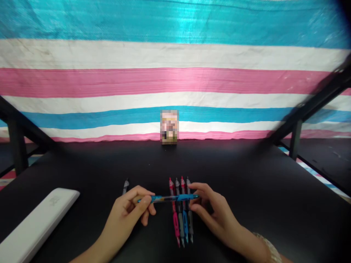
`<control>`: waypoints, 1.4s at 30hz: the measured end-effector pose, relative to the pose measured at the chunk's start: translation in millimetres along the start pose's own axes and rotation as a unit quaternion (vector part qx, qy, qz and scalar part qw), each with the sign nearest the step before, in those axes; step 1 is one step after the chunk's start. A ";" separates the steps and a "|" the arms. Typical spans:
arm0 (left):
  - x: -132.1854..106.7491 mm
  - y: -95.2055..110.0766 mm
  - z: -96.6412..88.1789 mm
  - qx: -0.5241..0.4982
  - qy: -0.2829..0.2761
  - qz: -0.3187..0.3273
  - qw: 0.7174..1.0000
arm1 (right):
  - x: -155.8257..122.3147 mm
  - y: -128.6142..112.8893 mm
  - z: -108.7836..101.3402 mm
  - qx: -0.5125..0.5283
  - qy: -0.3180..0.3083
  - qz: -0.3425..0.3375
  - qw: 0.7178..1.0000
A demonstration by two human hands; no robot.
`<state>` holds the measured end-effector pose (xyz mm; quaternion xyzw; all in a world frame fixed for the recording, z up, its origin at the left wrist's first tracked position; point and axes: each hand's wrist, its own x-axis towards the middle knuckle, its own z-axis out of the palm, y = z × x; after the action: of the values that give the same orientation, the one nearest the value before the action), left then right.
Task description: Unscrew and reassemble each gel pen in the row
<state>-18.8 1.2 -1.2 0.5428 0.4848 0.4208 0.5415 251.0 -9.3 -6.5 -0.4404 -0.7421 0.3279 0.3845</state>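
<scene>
In the head view, a blue pen (168, 198) lies between the two hands, its long axis running from side to side, nearly level in the view. The left hand (131, 209) has it near one end, the grip closed narrowly with the thumb pressed over the barrel. From that grip the pen reaches out to the right hand (219, 209), which is the nearer one to its far end. The right grip is partly open: thumb and forefinger stand apart with the pen's end in the gap, and whether they touch it I cannot tell.

The held pen crosses over a row of four pens (181, 222) on the dark surface (233, 164), which point away from the person, roughly square to it; contact between them is unclear. A lone pen (125, 186) lies just beyond the left hand, partly hidden by it.
</scene>
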 end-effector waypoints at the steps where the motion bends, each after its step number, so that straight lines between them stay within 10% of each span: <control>1: 0.1 -0.3 -0.3 0.000 0.001 0.000 1.000 | -0.7 1.7 1.5 -0.002 0.016 0.006 1.000; 32: 1.0 -0.6 0.6 0.009 -0.008 -0.016 1.000 | 3.3 -4.1 -5.0 -0.095 -0.044 -0.096 0.990; 42: -2.6 1.0 3.7 0.046 0.010 0.033 0.998 | 3.3 -6.4 -4.5 -0.063 -0.079 -0.037 0.994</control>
<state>-15.6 -2.0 -0.2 0.5784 0.4913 0.4212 0.4967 251.3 -8.3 2.0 -0.4082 -0.8054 0.2998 0.3078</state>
